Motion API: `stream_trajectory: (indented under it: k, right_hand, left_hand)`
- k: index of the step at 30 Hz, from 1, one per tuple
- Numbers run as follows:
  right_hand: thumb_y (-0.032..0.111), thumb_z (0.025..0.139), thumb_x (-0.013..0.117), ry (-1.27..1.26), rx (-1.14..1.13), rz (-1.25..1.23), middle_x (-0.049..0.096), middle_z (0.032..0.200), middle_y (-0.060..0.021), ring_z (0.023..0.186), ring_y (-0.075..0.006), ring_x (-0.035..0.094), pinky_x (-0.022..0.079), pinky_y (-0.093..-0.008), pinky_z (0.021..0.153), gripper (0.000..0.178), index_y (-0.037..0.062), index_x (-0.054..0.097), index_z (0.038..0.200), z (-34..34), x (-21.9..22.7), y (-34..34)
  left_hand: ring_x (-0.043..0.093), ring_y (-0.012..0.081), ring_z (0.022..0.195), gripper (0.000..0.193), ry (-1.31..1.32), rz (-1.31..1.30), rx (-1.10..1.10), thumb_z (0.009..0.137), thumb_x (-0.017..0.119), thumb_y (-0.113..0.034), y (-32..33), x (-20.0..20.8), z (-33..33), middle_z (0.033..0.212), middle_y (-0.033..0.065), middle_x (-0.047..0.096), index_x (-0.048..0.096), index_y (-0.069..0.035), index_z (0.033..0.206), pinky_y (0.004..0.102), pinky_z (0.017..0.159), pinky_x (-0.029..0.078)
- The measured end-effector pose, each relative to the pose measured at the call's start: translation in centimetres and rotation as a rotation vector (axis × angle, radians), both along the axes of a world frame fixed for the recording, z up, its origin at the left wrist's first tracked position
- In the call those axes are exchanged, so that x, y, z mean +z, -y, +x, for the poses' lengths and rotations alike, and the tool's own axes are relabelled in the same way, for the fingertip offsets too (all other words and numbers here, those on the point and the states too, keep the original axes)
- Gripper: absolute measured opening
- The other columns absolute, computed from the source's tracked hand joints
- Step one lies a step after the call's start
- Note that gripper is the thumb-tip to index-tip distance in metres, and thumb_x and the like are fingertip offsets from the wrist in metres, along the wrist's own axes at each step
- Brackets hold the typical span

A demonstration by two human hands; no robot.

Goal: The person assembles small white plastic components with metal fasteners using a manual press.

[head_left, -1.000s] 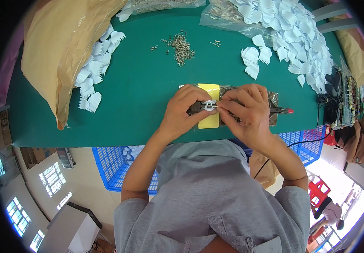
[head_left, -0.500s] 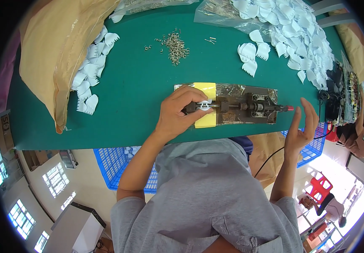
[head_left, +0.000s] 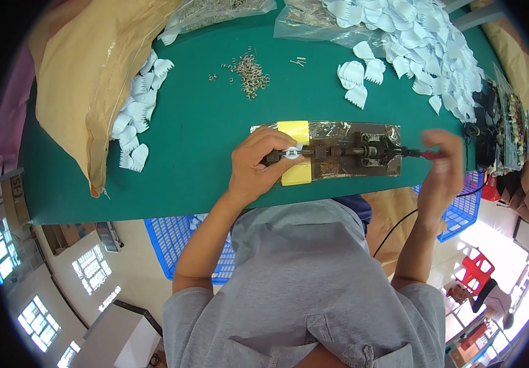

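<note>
A small metal press jig lies on a foil-covered base with yellow tape on the green table. My left hand pinches a small white plastic piece at the jig's left end. At the right end, my right hand is closed around the jig's red-tipped lever, and the hand is blurred.
White fan-shaped plastic pieces spill from a brown bag at left, and many more heap at top right. A pile of small metal clips lies at centre top. Blue baskets sit under the table edge. A cable hangs at right.
My right hand left the jig's middle, swung out to the right and came back up to the red-tipped lever. My left hand stayed on the white piece.
</note>
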State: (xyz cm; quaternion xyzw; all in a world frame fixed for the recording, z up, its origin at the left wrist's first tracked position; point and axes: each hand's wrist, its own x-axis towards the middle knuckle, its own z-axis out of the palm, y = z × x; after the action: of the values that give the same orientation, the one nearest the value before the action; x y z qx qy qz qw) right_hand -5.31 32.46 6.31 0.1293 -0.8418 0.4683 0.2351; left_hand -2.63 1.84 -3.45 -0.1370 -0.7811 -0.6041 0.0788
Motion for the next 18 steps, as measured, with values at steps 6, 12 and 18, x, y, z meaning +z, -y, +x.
stream_trajectory:
  k: [6, 12, 18]
  right_hand:
    - [0.028, 0.114, 0.038, 0.309, -0.198, -0.173, 0.073, 0.101, -0.0074, 0.094, -0.0110, 0.065, 0.050, -0.0292, 0.079, 0.044, -0.0015, 0.068, 0.126, 0.1, -1.4, -3.3]
    - [0.022, 0.113, 0.042, 0.249, 0.058, -0.065, 0.073, 0.100, -0.0096, 0.092, -0.0133, 0.065, 0.050, -0.0282, 0.085, 0.037, -0.0004, 0.062, 0.134, 1.1, 0.4, 1.9]
    - [0.021, 0.112, 0.046, 0.261, 0.148, -0.112, 0.071, 0.096, -0.0092, 0.088, -0.0135, 0.066, 0.051, -0.0269, 0.081, 0.033, -0.0026, 0.062, 0.130, 0.8, -0.8, 0.4]
  left_hand:
    - [0.069, 0.0204, 0.088, 0.022, -0.061, 0.032, 0.029, 0.076, 0.088, -0.001, -0.3, -0.1, -0.3, 0.093, 0.0068, 0.074, 0.071, -0.003, 0.090, 0.0328, 0.082, 0.052]
    - [0.068, 0.0203, 0.090, 0.023, -0.038, 0.028, 0.012, 0.076, 0.088, -0.002, -0.3, -0.1, -0.5, 0.094, 0.0063, 0.074, 0.071, -0.004, 0.091, 0.0329, 0.083, 0.052]
    - [0.067, 0.0202, 0.090, 0.023, -0.049, 0.029, 0.018, 0.077, 0.088, -0.002, -0.1, -0.3, -0.3, 0.096, 0.0062, 0.075, 0.071, -0.005, 0.093, 0.0322, 0.084, 0.052]
